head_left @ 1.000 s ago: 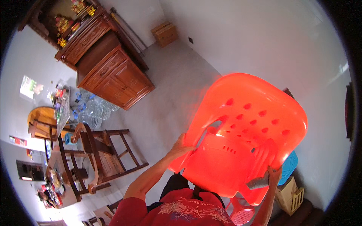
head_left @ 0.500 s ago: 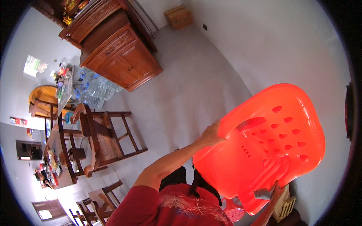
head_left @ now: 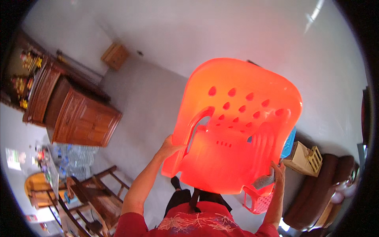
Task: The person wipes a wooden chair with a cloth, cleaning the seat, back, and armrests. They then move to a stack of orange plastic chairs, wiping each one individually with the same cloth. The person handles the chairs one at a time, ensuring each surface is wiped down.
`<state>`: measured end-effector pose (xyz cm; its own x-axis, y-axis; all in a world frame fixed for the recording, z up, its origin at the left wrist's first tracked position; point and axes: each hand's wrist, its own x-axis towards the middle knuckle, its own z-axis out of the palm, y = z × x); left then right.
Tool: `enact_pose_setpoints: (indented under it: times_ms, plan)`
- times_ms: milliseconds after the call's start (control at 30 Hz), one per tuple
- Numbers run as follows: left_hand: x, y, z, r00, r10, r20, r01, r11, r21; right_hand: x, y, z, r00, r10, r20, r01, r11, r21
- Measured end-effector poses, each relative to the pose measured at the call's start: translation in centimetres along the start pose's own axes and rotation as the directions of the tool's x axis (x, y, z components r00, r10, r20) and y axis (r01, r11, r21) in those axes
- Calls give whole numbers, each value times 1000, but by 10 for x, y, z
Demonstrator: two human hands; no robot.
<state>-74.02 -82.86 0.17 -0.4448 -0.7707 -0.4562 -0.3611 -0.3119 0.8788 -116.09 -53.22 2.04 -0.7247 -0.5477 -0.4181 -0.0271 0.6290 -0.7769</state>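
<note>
A red-orange plastic armchair [head_left: 215,168], with drop-shaped holes through its backrest, is held up in front of my body. Its seat faces me, and the backrest points away. My left hand [head_left: 172,147] is closed round the chair's left armrest. On the opposite side my right hand [head_left: 278,172] grips the right armrest, with a grey cloth or sponge pad [head_left: 263,181] pinched against it. Some fingertips of both hands are hidden by the plastic. Below the chair's right front corner, a pinkish-red perforated plastic stool or basket [head_left: 259,202] shows partly.
To the left stand a carved wooden cabinet [head_left: 85,112], large clear water bottles [head_left: 79,160] and a wooden chair [head_left: 92,197]. A cardboard box [head_left: 115,56] sits by the far wall. At right are a cream plastic crate [head_left: 303,158], a blue plastic item [head_left: 289,143] and a brown sofa [head_left: 316,191].
I have turned to the right, so the cabinet and wooden chairs have shifted left in view. The armchair has swung from the right to the middle, both hands still on it.
</note>
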Motion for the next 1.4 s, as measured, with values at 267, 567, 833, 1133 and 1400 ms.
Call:
enact_pose_setpoints:
  times_ms: [267, 567, 833, 1133, 1400]
  plan:
    - [-48, 115, -18, 999, 15, 29, -19, 991, 135, -29, -55, -79, 994, -93, -56, 93, 996, -2]
    - [-132, 155, 12, 986, 133, 101, -131, 991, -31, -137, -86, -126, 997, -71, -40, 64, 984, -165]
    - [-254, 136, -4, 873, 478, 99, -470, 878, -97, -271, -22, -139, 921, -132, -366, 205, 964, 168]
    - [-400, 146, 44, 784, 615, 83, -615, 788, -28, -399, 52, -182, 892, -195, -407, 258, 961, 104]
    - [-515, 171, 110, 766, 619, 173, -636, 769, 64, -458, 116, -228, 941, -50, -335, 189, 898, 397]
